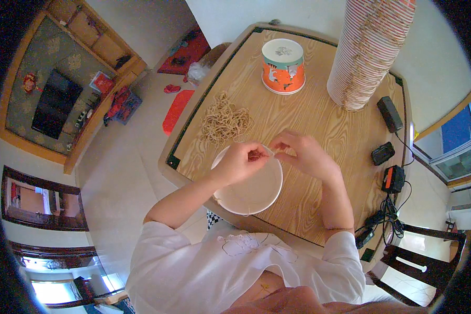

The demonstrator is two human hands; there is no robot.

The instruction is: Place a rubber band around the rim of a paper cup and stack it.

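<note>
Both hands meet above the far rim of a white paper bucket (256, 191), its open mouth facing up near the table's front edge. My left hand (240, 162) is closed in a pinch at the left. Opposite it, my right hand (303, 154) pinches too, its fingertips almost touching the left ones. A thin pale cord seems to run between the fingertips, small and partly hidden. A bit of cord also shows at the bucket's near rim. Just beyond the left hand lies a loose heap of tan cords (226, 121).
An orange and green printed paper bucket (282, 73) stands upside down at the back of the wooden table (309, 209). A tall stack of nested paper buckets (369, 52) rises at the back right. Black adapters (390, 115) and tangled cables (390, 217) line the right edge. A dark chair (424, 261) stands beyond.
</note>
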